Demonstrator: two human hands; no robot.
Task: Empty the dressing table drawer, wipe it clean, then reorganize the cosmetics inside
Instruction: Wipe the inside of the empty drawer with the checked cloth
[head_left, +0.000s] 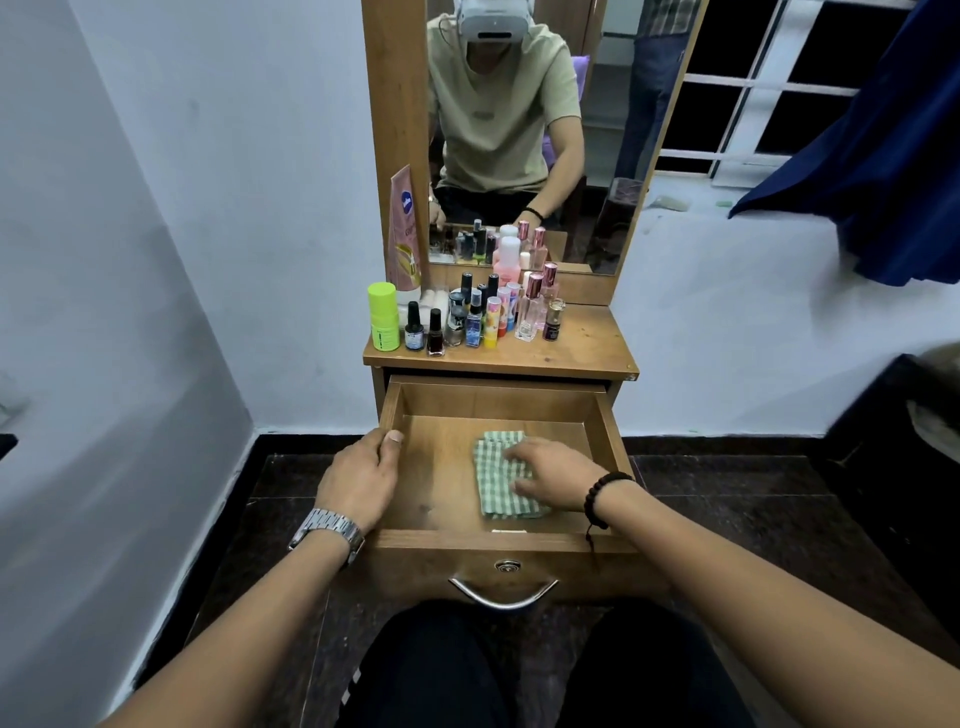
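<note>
The wooden drawer (602, 415) of the dressing table is pulled out in front of me, and nothing lies in it but a cloth. My right hand (553, 473) presses flat on that folded green-and-white checked cloth (493, 493), which lies on the drawer floor right of centre. My left hand (363, 473) grips the drawer's left wall, thumb over the rim. Several cosmetics stand on the tabletop (571, 353): a lime green bottle (383, 316), nail polish bottles (435, 332), small sprays (474, 322) and clear perfume bottles (530, 312). A pink tube (404, 234) leans against the mirror frame.
A mirror (519, 130) above the table reflects a seated person. White walls flank the table. The floor is dark tile. A metal handle (503, 595) is on the drawer front, above my knees. Blue fabric (883, 156) hangs at the right near a window.
</note>
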